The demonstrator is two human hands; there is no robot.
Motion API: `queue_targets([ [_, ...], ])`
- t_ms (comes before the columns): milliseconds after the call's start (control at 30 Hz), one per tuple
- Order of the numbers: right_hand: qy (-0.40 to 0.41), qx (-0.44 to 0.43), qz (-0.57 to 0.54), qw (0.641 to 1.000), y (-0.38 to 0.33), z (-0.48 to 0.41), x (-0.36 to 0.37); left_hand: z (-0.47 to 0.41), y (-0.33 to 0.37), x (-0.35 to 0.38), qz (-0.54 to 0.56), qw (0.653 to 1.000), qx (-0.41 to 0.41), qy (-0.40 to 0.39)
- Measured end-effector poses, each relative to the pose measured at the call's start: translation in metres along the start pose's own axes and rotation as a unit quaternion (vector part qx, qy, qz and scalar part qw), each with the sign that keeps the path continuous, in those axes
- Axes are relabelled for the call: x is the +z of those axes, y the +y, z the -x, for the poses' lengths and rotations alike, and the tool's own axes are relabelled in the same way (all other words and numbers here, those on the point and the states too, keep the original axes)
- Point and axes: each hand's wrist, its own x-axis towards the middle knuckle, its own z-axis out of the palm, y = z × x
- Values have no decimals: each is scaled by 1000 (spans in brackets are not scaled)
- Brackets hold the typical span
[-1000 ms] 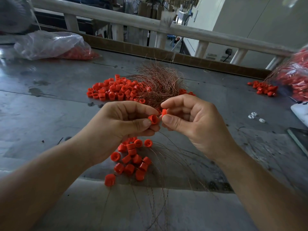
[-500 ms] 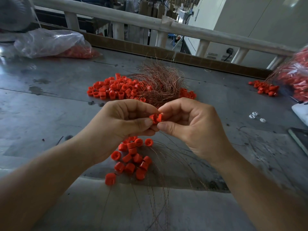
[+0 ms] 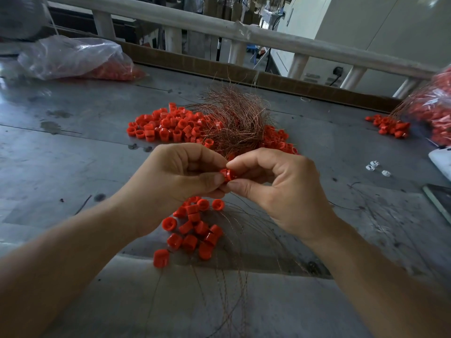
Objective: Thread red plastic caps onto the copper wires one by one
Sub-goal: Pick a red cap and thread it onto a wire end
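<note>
Fingers (image 3: 207,182) of left hand (image 3: 175,184) and right hand (image 3: 286,191) pinch a round red cap (image 3: 229,175).

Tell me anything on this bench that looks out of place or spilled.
Three small white pieces lie alone on the table's right side, unlike the red caps everywhere else. A small heap of them lies loose beside the bag at the right edge, as if spilled out of it. Otherwise nothing looks damaged.
</note>
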Motion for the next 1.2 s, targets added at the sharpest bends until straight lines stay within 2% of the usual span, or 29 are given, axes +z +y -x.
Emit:
queue_targets([
  [300,9,4,-20,1000,1,1,3,1,0,-1,-38,999,12,11],
  [633,1,-36,9,999,-2,2,0,1,1,0,-12,1000,-1,1],
  [800,1,-4,-36,999,-1,1,-1,1,2,0,1,1000,-3,2],
  [1200,18,-16,20,1000,1,1,1,1,-1,-1,-23,1000,-3,12],
])
